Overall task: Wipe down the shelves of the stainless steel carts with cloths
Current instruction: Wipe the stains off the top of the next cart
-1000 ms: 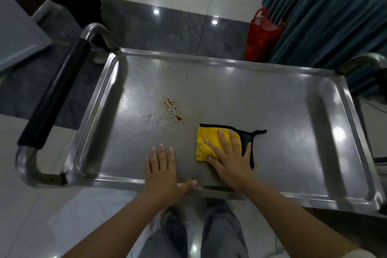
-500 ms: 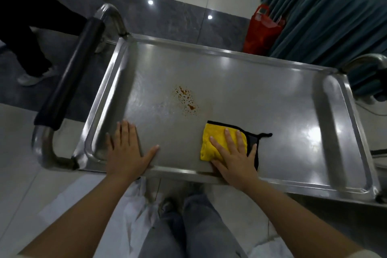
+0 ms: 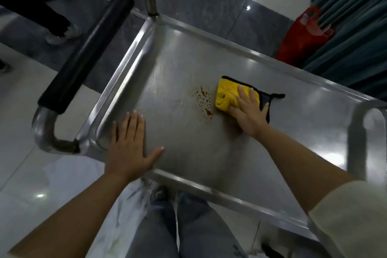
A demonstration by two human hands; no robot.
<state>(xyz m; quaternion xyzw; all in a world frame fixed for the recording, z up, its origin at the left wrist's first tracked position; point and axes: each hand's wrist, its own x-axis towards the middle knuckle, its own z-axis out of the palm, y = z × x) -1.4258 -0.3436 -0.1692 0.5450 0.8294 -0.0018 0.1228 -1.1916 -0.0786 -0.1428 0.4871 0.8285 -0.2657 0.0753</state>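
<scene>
Glossy tiled flooring surrounds the stainless steel cart shelf, where straight, slightly spread fingers of the right hand press a folded yellow cloth with black trim, its long axis across the shelf, just beside reddish-brown spots, while the left hand lies flat, fingers together, near the black-gripped steel handle.

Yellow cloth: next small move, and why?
Probably slide the yellow cloth leftward, away from its black-edged end, over the brown splatter. The right hand presses flat on the cloth, whose bunched edge sits right beside the spots, which look unwiped. The left hand lies flat on the cart shelf near its front corner, apparently bracing it.
</scene>
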